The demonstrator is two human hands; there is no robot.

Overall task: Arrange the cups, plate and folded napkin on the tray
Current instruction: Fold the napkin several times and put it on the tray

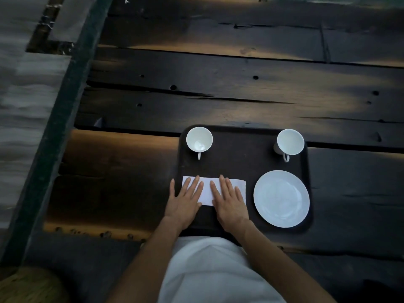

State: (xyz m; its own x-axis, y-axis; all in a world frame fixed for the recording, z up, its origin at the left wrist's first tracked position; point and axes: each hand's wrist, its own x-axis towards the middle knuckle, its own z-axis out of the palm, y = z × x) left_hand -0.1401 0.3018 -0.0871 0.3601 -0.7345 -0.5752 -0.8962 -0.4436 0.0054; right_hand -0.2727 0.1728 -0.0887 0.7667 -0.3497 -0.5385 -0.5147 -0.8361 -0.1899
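Nearest the camera, a white garment covers the person's front and hides the near edge of the dark tray; both forearms run out of the bottom of the frame. The left hand and right hand lie flat, palms down, on the folded white napkin, fingers straight and slightly spread, pressing rather than gripping. The napkin sits in the near left part of the tray, its left and right portions covered by the hands. Just to its right, not touching it, a white plate fills the near right corner. At the far left corner stands one white cup, at the far right corner the other cup; both are upright, with handles pointing toward the person. No brand, label or writing can be read on any item. The tray rests on a table of dark, worn wooden planks with cracks and small holes, lit unevenly. Left of the table, a grey blurred surface is hard to make out. A yellowish object is cut off at the bottom left.
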